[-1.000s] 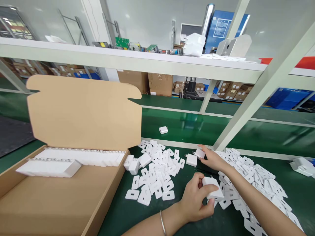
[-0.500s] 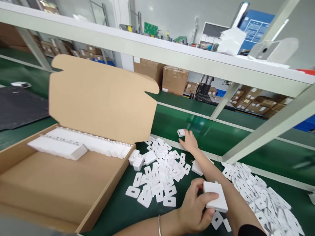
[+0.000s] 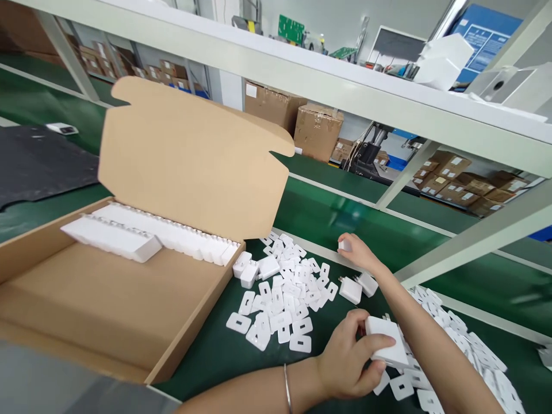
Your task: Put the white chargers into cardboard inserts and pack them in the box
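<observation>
My left hand (image 3: 351, 356), with a thin bangle at the wrist, grips a square white power adapter (image 3: 386, 340) by its edges, prongs pointing away. Farther off, my right hand (image 3: 359, 251) pinches a small white block (image 3: 344, 245); fingers cover much of it. Two more white adapters (image 3: 350, 290) lie on the green table just below the right hand. Between the hands and the cardboard box (image 3: 190, 322) spreads a heap of flat white cards with slots (image 3: 288, 287). Beside the box wall stand a few white plugs (image 3: 249, 273).
Rows of white adapters (image 3: 116, 238) fill the back of the box, whose lid (image 3: 190, 161) stands raised. A second heap of white cards (image 3: 470, 339) lies right, partly behind my right forearm. A shelf beam (image 3: 276, 72) and slanted post (image 3: 470, 224) cross above the table.
My right hand has shifted right and turned, so the small block shows less between its fingers. My left hand still holds its adapter, slightly farther right. The whole view has shifted a little.
</observation>
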{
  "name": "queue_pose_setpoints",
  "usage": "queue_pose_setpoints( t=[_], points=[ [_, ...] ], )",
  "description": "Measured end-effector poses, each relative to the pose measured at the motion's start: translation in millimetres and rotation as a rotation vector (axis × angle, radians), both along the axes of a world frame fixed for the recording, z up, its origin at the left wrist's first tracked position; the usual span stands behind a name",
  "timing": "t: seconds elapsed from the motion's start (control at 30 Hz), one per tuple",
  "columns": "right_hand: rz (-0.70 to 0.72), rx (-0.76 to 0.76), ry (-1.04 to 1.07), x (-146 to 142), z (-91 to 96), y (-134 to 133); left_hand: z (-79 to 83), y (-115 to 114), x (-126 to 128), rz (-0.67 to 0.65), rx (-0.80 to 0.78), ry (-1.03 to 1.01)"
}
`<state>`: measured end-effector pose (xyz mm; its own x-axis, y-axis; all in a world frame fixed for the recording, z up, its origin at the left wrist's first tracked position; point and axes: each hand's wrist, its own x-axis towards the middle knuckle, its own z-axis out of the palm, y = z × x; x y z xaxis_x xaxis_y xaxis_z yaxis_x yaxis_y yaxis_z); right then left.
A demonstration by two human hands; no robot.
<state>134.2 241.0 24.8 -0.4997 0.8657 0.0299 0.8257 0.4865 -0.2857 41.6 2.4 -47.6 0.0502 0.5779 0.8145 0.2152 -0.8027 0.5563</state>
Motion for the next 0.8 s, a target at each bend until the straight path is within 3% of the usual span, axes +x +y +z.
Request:
queue_pose_setpoints(
  t=[0.17, 0.27, 0.47, 0.57, 0.67, 0.8],
  points=[
    [0.057, -0.049, 0.058, 35, 36.6, -47, 5.5, -2, 0, -0.023, 0.025, -0.017],
    [0.099, -0.126, 0.031, 53, 47.8, -69, 6.8, -4, 0, -0.034, -0.011, -0.01],
    [0.217, -0.206, -0.035, 76, 35.0, -95, 5.0, -7, -1, -0.063, -0.089, 0.073],
    [0.216, -0.159, -0.003, 78, 28.6, -101, 6.4, -7, -3, -0.07, -0.074, 0.054],
    [0.14, -0.016, 0.158, 73, 31.0, -110, 10.3, -7, -7, -0.067, -0.101, -0.03],
    [-0.154, 0.079, 0.636, 63, 33.5, -146, 14.8, -2, -14, -0.009, -0.234, -0.145]
  ],
)
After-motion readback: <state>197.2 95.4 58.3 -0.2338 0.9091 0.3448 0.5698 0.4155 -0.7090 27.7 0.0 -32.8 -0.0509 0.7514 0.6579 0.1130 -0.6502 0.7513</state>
